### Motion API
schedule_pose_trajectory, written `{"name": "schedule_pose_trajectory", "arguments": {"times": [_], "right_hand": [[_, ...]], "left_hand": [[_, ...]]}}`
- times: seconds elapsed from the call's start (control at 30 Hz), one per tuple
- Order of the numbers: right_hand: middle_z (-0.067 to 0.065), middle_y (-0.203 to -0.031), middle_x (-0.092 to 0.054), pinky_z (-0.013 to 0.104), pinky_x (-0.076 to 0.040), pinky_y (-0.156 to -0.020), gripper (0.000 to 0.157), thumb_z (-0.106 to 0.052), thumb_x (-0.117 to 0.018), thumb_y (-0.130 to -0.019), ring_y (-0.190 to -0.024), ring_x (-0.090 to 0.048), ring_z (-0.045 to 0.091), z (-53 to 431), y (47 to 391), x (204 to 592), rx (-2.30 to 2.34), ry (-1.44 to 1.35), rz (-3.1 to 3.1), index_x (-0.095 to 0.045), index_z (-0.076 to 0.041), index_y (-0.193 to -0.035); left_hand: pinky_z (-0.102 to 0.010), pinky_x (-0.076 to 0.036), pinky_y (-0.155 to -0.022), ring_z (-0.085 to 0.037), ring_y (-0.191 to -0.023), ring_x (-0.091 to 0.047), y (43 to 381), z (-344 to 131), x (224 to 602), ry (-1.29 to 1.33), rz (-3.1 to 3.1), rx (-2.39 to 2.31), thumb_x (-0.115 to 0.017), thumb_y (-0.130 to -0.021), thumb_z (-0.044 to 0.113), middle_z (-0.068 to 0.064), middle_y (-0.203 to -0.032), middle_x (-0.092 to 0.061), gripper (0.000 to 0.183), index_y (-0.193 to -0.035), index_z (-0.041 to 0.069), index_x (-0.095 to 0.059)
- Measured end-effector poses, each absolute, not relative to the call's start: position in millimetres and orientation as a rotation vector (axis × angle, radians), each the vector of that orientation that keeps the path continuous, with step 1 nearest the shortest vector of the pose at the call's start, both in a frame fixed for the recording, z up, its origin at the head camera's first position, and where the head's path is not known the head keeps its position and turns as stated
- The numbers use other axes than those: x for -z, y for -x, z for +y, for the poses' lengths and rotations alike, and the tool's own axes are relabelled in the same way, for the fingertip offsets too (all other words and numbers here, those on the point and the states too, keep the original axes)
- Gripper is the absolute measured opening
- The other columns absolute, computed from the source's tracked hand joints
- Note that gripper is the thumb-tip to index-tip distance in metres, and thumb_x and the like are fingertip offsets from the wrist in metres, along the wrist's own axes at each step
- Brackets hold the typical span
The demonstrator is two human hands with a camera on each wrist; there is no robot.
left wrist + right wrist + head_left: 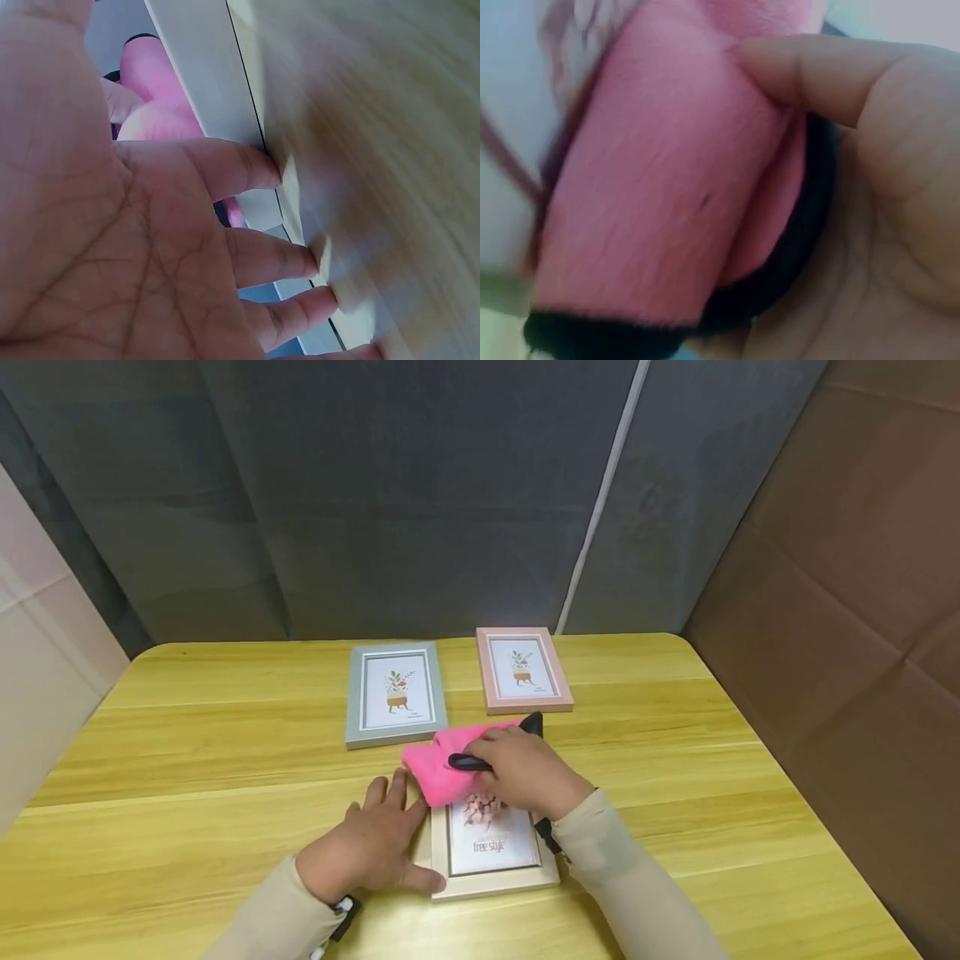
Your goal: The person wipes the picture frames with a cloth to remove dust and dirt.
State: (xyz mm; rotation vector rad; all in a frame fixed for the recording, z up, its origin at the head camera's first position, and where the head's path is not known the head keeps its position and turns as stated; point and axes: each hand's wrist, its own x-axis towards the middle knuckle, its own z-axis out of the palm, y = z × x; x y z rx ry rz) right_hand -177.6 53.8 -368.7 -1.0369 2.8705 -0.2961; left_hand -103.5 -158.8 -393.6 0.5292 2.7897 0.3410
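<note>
While grey curtain and brown board wall it in, yellow desk (pixel 187 760) carries 3 frames: grey (pixel 394 693), pink (pixel 522 669), white (pixel 491 852). 1 pink cloth (pixel 438 764) sits on white frame's top, gripped by right hand (pixel 525 770). Left hand (pixel 375 847) flat, steadying that frame's left edge.

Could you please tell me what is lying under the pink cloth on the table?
The pink cloth, held by the right hand, lies over the top of the cream picture frame. The frame's lower print shows; its upper edge is covered.
</note>
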Motion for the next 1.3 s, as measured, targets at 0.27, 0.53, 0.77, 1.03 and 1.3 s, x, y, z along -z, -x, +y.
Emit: {"name": "schedule_pose_trajectory", "arguments": {"times": [0.27, 0.53, 0.77, 1.03, 1.3], "right_hand": [[0.003, -0.109, -0.066, 0.039, -0.048, -0.084, 0.018, -0.013, -0.065, -0.093, -0.094, -0.058, 0.022, 80.4, 190.3, 365.9, 0.22, 0.8, 2.984, -0.072, -0.016, -0.109], [0.009, -0.116, -0.064, 0.043, -0.05, -0.089, 0.025, -0.014, -0.066, -0.095, -0.1, -0.057, 0.028, 77.5, 190.4, 370.3, 0.193, 0.767, 3.002, -0.07, -0.013, -0.119], [0.007, -0.12, -0.065, 0.04, -0.044, -0.102, 0.028, -0.014, -0.062, -0.096, -0.11, -0.059, 0.027, 51.7, 178.7, 375.8, 0.257, 1.091, 2.927, -0.068, -0.011, -0.123], [0.006, -0.13, -0.062, 0.039, -0.041, -0.107, 0.034, -0.015, -0.06, -0.098, -0.119, -0.055, 0.026, 42.4, 169.6, 375.2, 0.338, 1.107, 2.882, -0.064, -0.011, -0.131], [0.008, -0.119, -0.064, 0.042, -0.048, -0.096, 0.027, -0.014, -0.064, -0.095, -0.108, -0.058, 0.028, 60.4, 178.5, 370.5, 0.206, 0.907, 2.985, -0.069, -0.011, -0.121]], "left_hand": [[-0.078, -0.031, -0.093, -0.058, -0.134, -0.025, 102.8, -158.3, 393.4, -0.515, 2.788, -0.352, -0.08, -0.062, 0.069, -0.042, -0.149, -0.024, 0.116, -0.146, -0.004, -0.044], [-0.079, -0.031, -0.092, -0.059, -0.133, -0.026, 102.2, -159.1, 393.7, -0.526, 2.793, -0.36, -0.08, -0.062, 0.068, -0.042, -0.149, -0.024, 0.116, -0.145, -0.005, -0.045], [-0.079, -0.033, -0.089, -0.059, -0.133, -0.026, 102.8, -160.6, 393.3, -0.53, 2.795, -0.344, -0.079, -0.062, 0.071, -0.042, -0.149, -0.025, 0.119, -0.146, -0.005, -0.043], [-0.079, -0.035, -0.088, -0.055, -0.132, -0.029, 103.2, -158.7, 394.0, -0.535, 2.808, -0.349, -0.08, -0.061, 0.068, -0.035, -0.15, -0.031, 0.117, -0.145, -0.005, -0.044], [-0.078, -0.033, -0.091, -0.058, -0.134, -0.026, 103.5, -159.2, 394.1, -0.524, 2.79, -0.315, -0.077, -0.062, 0.072, -0.041, -0.15, -0.024, 0.119, -0.147, -0.003, -0.043]]}}
